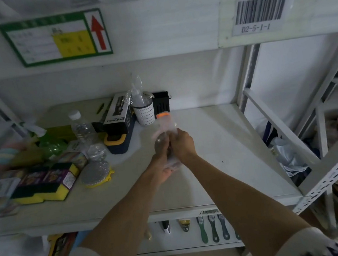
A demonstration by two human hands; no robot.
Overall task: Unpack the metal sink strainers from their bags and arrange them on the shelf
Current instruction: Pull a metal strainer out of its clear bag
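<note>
Both hands meet over the middle of the white shelf (217, 143). They hold a clear plastic bag (164, 124) with an orange strip at its top, blurred by motion. A round metal sink strainer (160, 144) shows inside the bag, just left of my fingers. My right hand (183, 145) grips the bag from the right. Below it, my left hand (162, 168) is closed around the bag's lower end and the strainer. Another bagged metal strainer (96, 152) lies on the shelf to the left.
The shelf's left side is crowded: yellow-green sponges (45, 186), a round steel scourer (95, 174), a water bottle (81, 126), a spray bottle box (119, 116), a white perforated cup (144, 113) and a black holder (161, 104). A slanted metal brace (278, 124) borders the right.
</note>
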